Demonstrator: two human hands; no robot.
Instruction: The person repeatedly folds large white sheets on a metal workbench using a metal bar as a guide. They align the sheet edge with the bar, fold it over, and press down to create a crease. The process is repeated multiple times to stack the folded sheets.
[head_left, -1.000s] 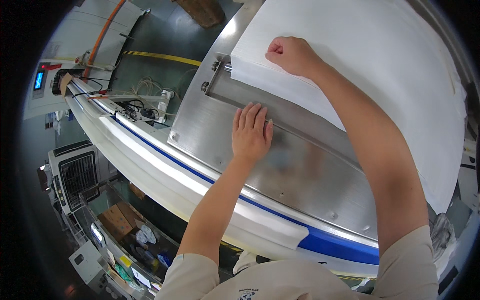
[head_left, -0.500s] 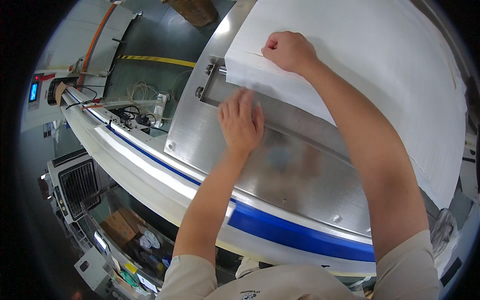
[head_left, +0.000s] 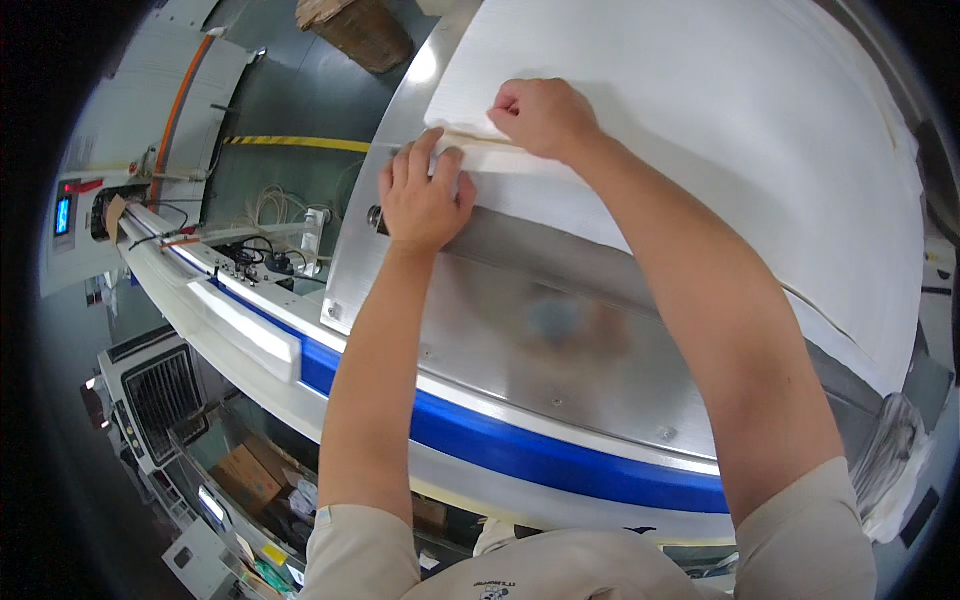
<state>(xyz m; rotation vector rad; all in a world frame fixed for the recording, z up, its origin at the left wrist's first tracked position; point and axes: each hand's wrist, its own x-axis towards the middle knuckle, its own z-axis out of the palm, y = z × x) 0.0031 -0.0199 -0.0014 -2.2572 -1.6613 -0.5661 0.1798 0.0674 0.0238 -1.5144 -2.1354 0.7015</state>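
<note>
Left hand [head_left: 424, 203] moved onto sheets [head_left: 730, 100], fingers [head_left: 423, 155] parted

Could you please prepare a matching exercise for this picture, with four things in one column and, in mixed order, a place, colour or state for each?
Things:
1. left hand
2. right hand
3. floor stripe
4. cardboard box

Descriptions:
A. mainly yellow
B. fingers curled, above the white sheets
C. brown, at the picture's lower left
D. fingers spread, at the sheets' near-left edge

Right pairs: 1-D, 2-B, 3-A, 4-C.
</note>
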